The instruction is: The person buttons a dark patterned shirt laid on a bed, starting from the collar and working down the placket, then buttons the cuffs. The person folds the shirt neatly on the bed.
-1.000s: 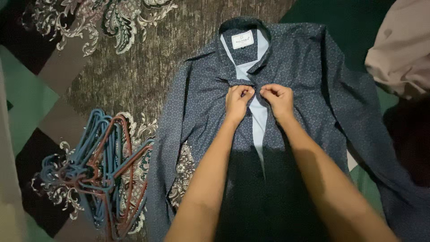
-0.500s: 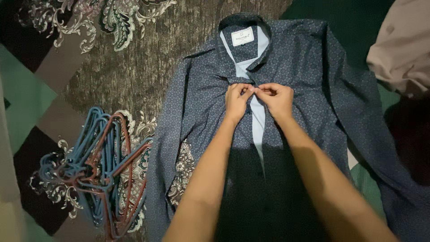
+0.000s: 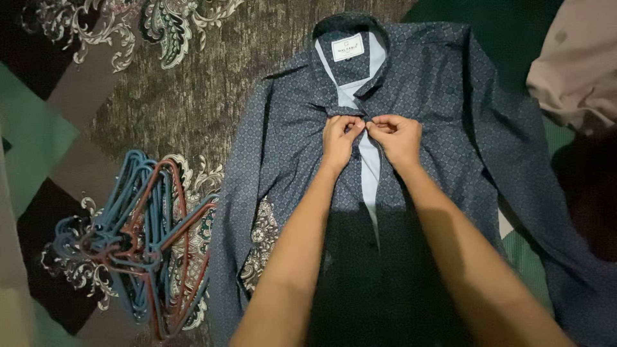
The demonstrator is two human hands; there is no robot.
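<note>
A dark navy shirt w/ a fine repeating dot-and-diamond print is lying face up on a patterned carpet, collar pointing toward the top of the view. The collar is standing open, showing a pale blue inner lining and a small white rectangular label at the neck. A pale blue placket strip is running down the centre front, narrowing as it goes toward the hem; the lower part of the shirt is sitting in the shadow of the person's arms and is hard to read. One sleeve is spreading out toward the right edge, the other is lying folded along the shirt's left side, w/ creases fanning out from the chest.

Both hands are meeting just below the collar, at the top of the placket. The left hand is curling its fingers in, thumb and forefinger pinched on the shirt's front edge. The right hand is doing the same on the opposite edge, fingers bunched tight on the fabric. The fingertips of the two hands are touching or nearly so; can't tell whether a button is between them, too small to see.

To the left of the shirt, well apart from the hands, a pile of blue and red-brown hangers is resting on the carpet. At top right, a beige cloth is lying near the shirt's shoulder.
</note>
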